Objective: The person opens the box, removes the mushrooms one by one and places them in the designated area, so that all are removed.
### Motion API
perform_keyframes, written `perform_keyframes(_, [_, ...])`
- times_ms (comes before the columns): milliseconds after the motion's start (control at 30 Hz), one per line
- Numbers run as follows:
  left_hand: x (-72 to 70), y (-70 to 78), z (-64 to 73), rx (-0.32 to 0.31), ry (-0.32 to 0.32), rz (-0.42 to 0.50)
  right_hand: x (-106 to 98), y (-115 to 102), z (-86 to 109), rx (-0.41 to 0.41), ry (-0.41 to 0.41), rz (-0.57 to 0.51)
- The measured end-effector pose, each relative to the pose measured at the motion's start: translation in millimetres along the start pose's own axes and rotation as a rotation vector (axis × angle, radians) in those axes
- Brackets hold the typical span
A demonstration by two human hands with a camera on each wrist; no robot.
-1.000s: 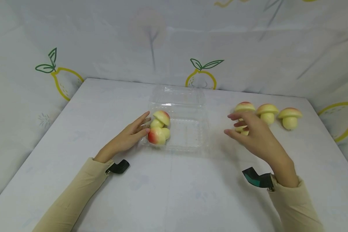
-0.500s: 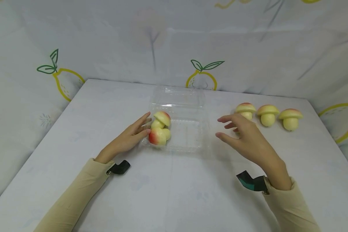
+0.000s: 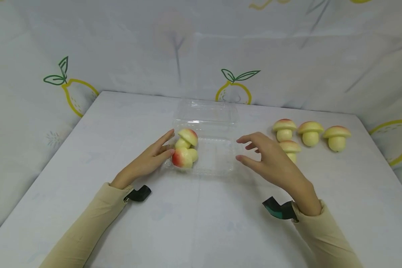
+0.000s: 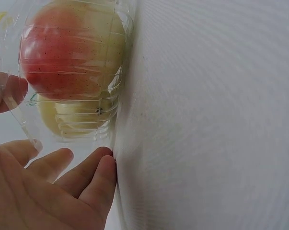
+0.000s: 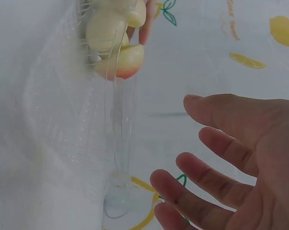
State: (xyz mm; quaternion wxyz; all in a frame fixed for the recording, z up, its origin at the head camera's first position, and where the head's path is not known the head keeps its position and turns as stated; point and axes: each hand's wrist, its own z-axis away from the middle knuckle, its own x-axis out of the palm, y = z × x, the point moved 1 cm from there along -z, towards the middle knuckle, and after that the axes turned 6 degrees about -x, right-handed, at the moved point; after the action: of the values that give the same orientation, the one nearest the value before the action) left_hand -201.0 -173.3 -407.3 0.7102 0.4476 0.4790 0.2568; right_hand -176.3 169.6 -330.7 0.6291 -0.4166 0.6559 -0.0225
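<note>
A clear plastic clamshell box (image 3: 216, 156) stands on the table with its lid folded back. Inside, at the left end, are two mushroom-shaped toys, a tilted one (image 3: 186, 137) and one with a red cap (image 3: 182, 158). My left hand (image 3: 145, 160) rests at the box's left side; in the left wrist view its fingers (image 4: 94, 179) are extended against the clear wall. Near the box's right edge hovers my right hand (image 3: 271, 158), fingers loosely bent and spread, holding nothing. In the right wrist view a gap separates the right hand (image 5: 230, 167) from the box wall.
Right of the box stand several more mushrooms: three in a back row (image 3: 284, 129), (image 3: 310, 133), (image 3: 336, 137), and a nearer one (image 3: 290, 148) partly behind my right hand. A printed cloth (image 3: 137, 56) hangs behind the white table (image 3: 174, 223).
My right hand has moved left, from in front of the mushrooms to beside the box's right edge, uncovering the nearer mushroom. The left hand has stayed at the box.
</note>
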Motion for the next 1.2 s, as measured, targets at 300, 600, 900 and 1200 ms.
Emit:
perform_keyframes(300, [-0.1,1.1,0.1,-0.001,0.003,-0.012,15,-4,-13.5,-0.043,-0.037,-0.048])
perform_keyframes(600, [-0.5,1.1,0.5,-0.003,-0.006,-0.006,33,-10,-26.6,-0.104,-0.073,-0.086])
perform_keyframes(900, [-0.2,0.4,-0.3,-0.008,-0.009,0.0,48,-14,-37.5,-0.131,-0.121,-0.059])
perform_keyframes(1200, [-0.4,1.1,-0.1,-0.003,-0.006,0.005,57,-14,-49.6,-0.192,-0.156,-0.013])
